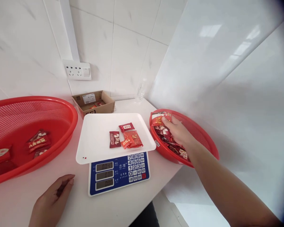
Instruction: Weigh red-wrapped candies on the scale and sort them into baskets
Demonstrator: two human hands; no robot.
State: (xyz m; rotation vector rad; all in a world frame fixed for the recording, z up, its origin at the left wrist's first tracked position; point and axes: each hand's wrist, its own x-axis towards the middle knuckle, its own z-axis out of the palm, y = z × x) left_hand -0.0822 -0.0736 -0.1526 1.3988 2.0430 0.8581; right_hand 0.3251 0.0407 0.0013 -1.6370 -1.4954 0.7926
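My right hand (178,130) grips a red snack packet (157,119) with the thumb on top, at the left side of the right red basket (207,142). Beneath it lie more red and dark packets (171,146). My left hand (53,197) rests on the table left of the blue scale keypad (120,173), thumb and fingertips together with nothing visible in them. On the scale's white tray (97,132) sit several small packets: a dark red one (115,139), a red one with a white label (126,127), and overlapping orange-red ones (133,139).
At the left stands a large red mesh basket (72,121) holding a few packets (39,143). Behind the scale are an open cardboard box (101,108) with packets inside and a clear plastic bottle (140,94). A tiled wall with a socket (77,70) borders the white table (80,211).
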